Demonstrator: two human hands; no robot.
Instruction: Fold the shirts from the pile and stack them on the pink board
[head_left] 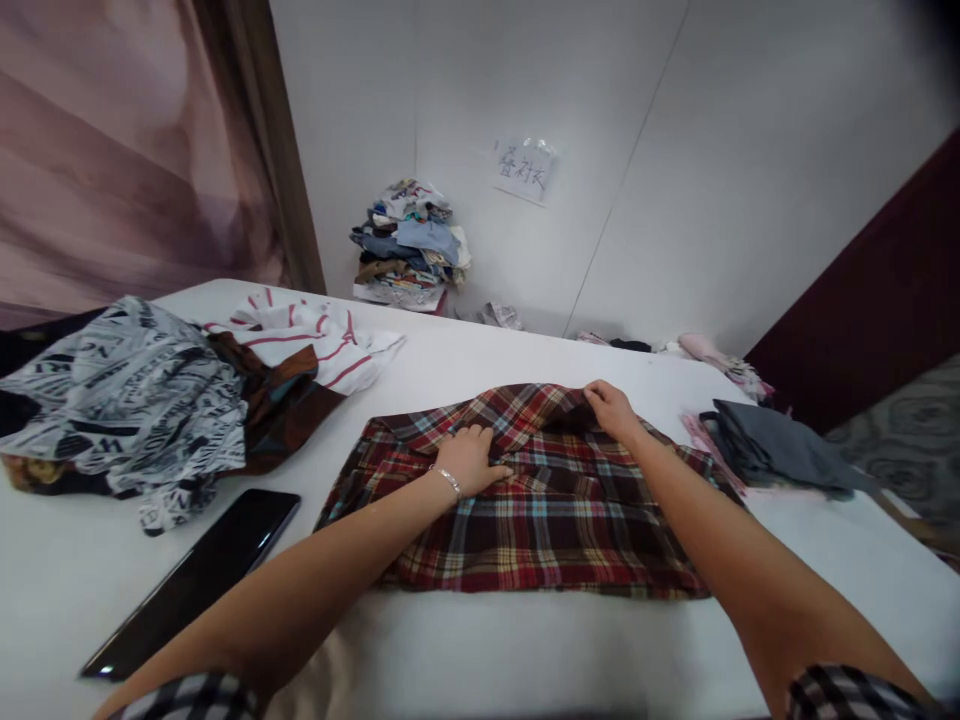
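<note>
The right grip (pixel 612 408) is pinching the plaid shirt (pixel 562 545), seemingly folding; the left grip (pixel 466 460) (spread, empty) is pressing; smoothing is probably being called for next.

The part of the plaid shirt (pixel 525 550) beneath the left fingers (pixel 475 436) is hidden; the right forearm (pixel 697 500), below the right fingers (pixel 598 388), covers more. Far left of the fingers, a clothes heap (pixel 172 390) runs out of view. Beyond them, a stacked pile's (pixel 412 240) details are too small to tell. Nearest the viewer, both checked sleeves (pixel 195 697) are cut off.
</note>
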